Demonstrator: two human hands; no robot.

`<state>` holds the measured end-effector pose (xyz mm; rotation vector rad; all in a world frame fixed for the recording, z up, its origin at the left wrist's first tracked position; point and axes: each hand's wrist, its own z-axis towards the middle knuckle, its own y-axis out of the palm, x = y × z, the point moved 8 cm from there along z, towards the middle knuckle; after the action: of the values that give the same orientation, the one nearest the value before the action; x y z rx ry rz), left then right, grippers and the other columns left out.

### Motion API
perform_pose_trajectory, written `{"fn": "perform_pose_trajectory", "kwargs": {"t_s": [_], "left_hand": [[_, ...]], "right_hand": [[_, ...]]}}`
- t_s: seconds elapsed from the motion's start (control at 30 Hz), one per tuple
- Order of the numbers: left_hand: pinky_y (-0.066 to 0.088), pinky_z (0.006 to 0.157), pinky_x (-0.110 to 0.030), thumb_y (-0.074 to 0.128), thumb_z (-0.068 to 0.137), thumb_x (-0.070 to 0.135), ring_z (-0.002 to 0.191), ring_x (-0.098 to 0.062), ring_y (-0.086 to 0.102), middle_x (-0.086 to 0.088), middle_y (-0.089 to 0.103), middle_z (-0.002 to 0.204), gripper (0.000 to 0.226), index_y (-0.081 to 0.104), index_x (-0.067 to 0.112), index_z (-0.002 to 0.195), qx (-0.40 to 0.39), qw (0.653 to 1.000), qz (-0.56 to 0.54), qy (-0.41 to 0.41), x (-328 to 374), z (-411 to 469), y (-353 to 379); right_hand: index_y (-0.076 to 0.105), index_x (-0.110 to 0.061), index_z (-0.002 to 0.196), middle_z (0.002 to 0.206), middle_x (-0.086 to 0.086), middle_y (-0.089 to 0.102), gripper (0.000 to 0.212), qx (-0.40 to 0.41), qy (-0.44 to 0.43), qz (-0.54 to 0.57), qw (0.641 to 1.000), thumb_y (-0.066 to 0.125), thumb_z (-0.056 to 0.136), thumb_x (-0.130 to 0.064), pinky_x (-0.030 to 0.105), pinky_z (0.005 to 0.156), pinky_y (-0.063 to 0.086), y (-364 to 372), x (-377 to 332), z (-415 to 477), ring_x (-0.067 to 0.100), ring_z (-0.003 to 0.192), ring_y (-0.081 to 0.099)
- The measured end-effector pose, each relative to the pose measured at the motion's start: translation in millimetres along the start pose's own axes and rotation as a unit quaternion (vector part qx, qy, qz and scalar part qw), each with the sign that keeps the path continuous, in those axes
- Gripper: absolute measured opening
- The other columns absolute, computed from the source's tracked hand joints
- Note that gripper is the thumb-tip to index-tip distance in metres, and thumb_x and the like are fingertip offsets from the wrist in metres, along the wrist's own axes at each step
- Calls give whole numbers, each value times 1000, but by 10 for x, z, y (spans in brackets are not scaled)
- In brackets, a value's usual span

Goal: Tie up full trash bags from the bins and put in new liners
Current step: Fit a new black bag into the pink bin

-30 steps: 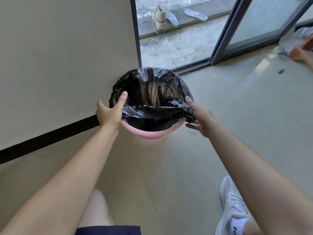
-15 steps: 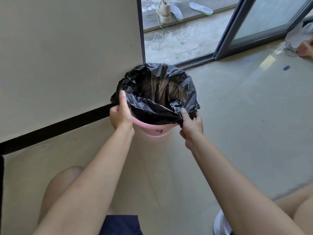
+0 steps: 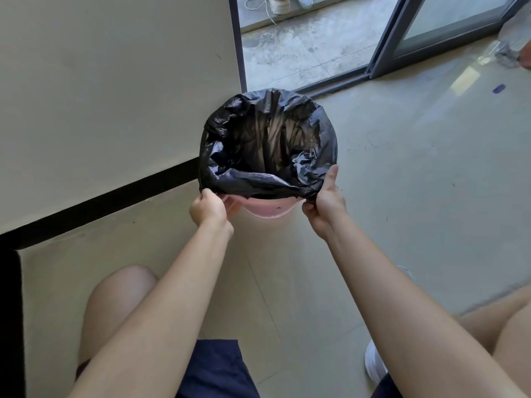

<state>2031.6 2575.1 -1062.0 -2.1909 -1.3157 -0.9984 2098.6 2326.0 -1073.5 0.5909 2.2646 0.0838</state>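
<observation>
**Both hands on the liner's near edge**

Head view: a pink bin (image 3: pixel 265 209) stands on the floor (image 3: pixel 402 182) at its edge with the wall (image 3: pixel 115 96), near the sliding door track (image 3: pixel 336 83). A black liner (image 3: pixel 267 139) sits inside, folded over the rim except at the near side, where pink shows. The left hand (image 3: pixel 208 209), fingers curled, grips the liner's near-left edge. The right hand (image 3: pixel 324 202) pinches the near-right edge, thumb raised along the plastic.
</observation>
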Motion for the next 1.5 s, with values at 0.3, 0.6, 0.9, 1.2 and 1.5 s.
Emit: {"fn": "perform_pose_trajectory", "kwargs": {"t_s": [0.3, 0.6, 0.9, 1.2, 1.5], "left_hand": [[44, 51, -30, 36, 103, 13, 60, -19, 54, -8, 60, 87, 18, 52, 12, 110, -36, 971, 232, -34, -157, 356, -203], [37, 104, -40, 61, 86, 39, 130, -30, 40, -12, 43, 141, 64, 41, 11, 140, 76, 903, 308, 290, 937, 105, 187], [43, 105, -46, 48, 80, 2, 126, -34, 49, -13, 51, 138, 81, 18, 24, 152, -100, 826, 492, 255, 713, 138, 490], [40, 107, -40, 51, 81, 1, 128, -29, 47, -7, 44, 145, 80, 20, 25, 152, -36, 857, 438, 270, 541, 16, 154], [37, 105, -31, 47, 81, -7, 132, -24, 45, -4, 39, 149, 81, 21, 20, 153, 16, 899, 351, 262, 507, -197, 378]], "right_hand": [[63, -24, 115, 116, 9, 70, 37, 112, -43, -174, 977, 46, 84, -33, 35, 75, 54, -411, 186, 658, 25, 88, 61], [46, -21, 136, 142, 12, 34, 42, 236, -95, -254, 933, 46, 95, -28, 37, 100, 41, -328, -594, 341, 31, 118, 48], [58, -32, 131, 129, 4, 51, 41, -240, -450, -710, 486, 52, 93, -18, 42, 96, 48, 1255, -565, -363, 25, 117, 53], [45, -15, 142, 140, 20, 48, 51, -193, -191, -892, 362, 56, 93, -19, 42, 102, 45, 991, -96, 346, 36, 122, 52], [25, -32, 153, 163, 11, 2, 88, 95, -296, -676, 668, 59, 78, -4, 49, 112, 27, 434, -687, -339, 41, 142, 23]]}}
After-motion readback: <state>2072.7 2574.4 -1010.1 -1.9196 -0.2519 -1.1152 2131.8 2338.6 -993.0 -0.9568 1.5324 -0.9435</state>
